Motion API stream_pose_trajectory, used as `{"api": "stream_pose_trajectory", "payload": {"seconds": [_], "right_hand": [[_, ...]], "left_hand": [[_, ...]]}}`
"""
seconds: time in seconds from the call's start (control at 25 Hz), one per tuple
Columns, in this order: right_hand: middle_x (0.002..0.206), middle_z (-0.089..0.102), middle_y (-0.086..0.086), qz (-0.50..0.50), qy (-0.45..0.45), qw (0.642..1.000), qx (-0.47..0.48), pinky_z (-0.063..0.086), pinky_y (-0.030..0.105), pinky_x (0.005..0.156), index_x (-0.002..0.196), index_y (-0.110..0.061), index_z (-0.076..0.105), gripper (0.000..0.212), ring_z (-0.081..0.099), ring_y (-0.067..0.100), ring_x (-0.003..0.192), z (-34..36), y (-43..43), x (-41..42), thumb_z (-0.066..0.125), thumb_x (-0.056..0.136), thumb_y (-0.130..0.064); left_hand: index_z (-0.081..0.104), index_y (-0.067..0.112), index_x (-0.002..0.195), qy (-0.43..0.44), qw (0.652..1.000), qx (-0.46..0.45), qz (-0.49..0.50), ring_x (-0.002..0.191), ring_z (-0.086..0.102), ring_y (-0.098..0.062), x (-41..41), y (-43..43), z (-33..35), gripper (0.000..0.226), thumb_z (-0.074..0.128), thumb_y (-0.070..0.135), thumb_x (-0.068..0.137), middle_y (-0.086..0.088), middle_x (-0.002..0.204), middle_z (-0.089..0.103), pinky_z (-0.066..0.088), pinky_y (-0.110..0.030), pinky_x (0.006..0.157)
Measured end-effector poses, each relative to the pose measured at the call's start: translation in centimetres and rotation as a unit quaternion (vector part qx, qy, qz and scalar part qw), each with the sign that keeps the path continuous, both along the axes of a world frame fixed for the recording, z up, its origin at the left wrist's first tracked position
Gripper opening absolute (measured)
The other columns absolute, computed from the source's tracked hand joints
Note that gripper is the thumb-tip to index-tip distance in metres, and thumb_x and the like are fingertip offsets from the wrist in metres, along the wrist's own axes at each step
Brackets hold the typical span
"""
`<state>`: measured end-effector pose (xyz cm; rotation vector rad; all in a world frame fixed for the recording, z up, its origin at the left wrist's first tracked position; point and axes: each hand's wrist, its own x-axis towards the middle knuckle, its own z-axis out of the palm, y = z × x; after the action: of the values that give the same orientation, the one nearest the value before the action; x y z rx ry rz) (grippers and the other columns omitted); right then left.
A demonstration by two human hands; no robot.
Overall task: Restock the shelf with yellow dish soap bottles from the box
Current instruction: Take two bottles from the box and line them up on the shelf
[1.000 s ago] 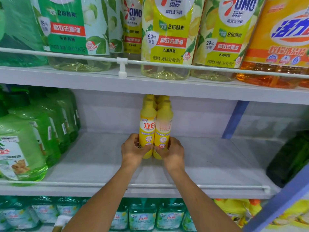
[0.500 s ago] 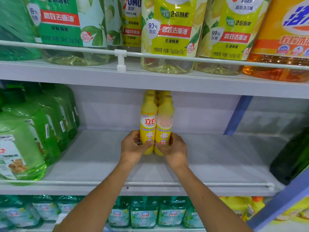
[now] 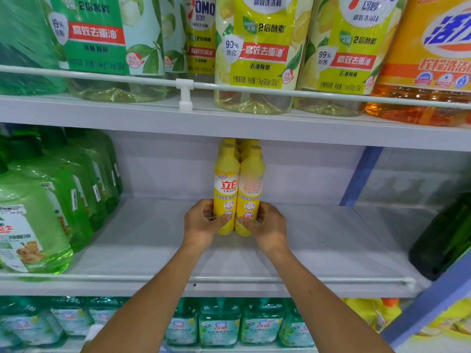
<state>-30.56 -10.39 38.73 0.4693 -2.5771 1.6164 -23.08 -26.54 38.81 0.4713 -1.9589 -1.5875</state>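
Both arms reach into middle shelf. Left hand grips left yellow bottle, right hand grips right yellow bottle — bottles upright, touching, more yellow ones behind. Green bottles stand left; dark green bottle right — well apart.

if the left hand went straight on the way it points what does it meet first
Probably the rear bottles behind the left front bottle that the left hand grips; depth there is unclear.

L hand, R hand: both bare; forearms bare to frame edge.
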Motion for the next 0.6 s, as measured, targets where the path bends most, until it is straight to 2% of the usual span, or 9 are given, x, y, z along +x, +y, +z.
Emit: {"api": "stream_pose_trajectory", "payload": {"seconds": [0.2, 0.4, 0.6], "right_hand": [[0.107, 0.073, -0.001, -0.002, -0.007, 1.0, 0.005, 0.06, 0.042, 0.088, 0.112, -0.022, 0.069, 0.057, 0.071, 0.018, 0.095, 0.01, -0.23, -0.06, 0.088, 0.065, -0.048], [0.107, 0.073, 0.0, -0.004, -0.008, 1.0, 0.016, 0.06, 0.04, 0.088, 0.111, -0.021, 0.069, 0.052, 0.07, 0.018, 0.095, 0.38, -0.16, 0.18, 0.09, 0.068, -0.042], [0.106, 0.073, -0.002, -0.007, 0.006, 0.997, 0.074, 0.059, 0.04, 0.087, 0.11, -0.023, 0.068, 0.052, 0.07, 0.017, 0.094, 0.98, -0.03, 0.19, 0.087, 0.069, -0.048]], "left_hand": [[0.071, 0.015, 0.106, -0.008, 1.0, 0.001, 0.0, 0.09, 0.073, -0.015, -0.1, 0.02, 0.13, 0.045, 0.094, 0.02, 0.067, 0.001, 0.099, 0.076, 0.06, -0.033, 0.083], [0.071, 0.013, 0.108, -0.016, 1.0, 0.001, 0.001, 0.092, 0.073, -0.018, -0.18, -0.04, -0.05, 0.048, 0.094, 0.022, 0.067, -0.001, 0.102, 0.076, 0.06, -0.036, 0.085], [0.07, 0.013, 0.109, -0.045, 0.999, -0.023, -0.003, 0.091, 0.072, -0.016, -0.04, 0.04, 0.72, 0.048, 0.093, 0.024, 0.068, -0.002, 0.104, 0.076, 0.06, -0.035, 0.084]]}}
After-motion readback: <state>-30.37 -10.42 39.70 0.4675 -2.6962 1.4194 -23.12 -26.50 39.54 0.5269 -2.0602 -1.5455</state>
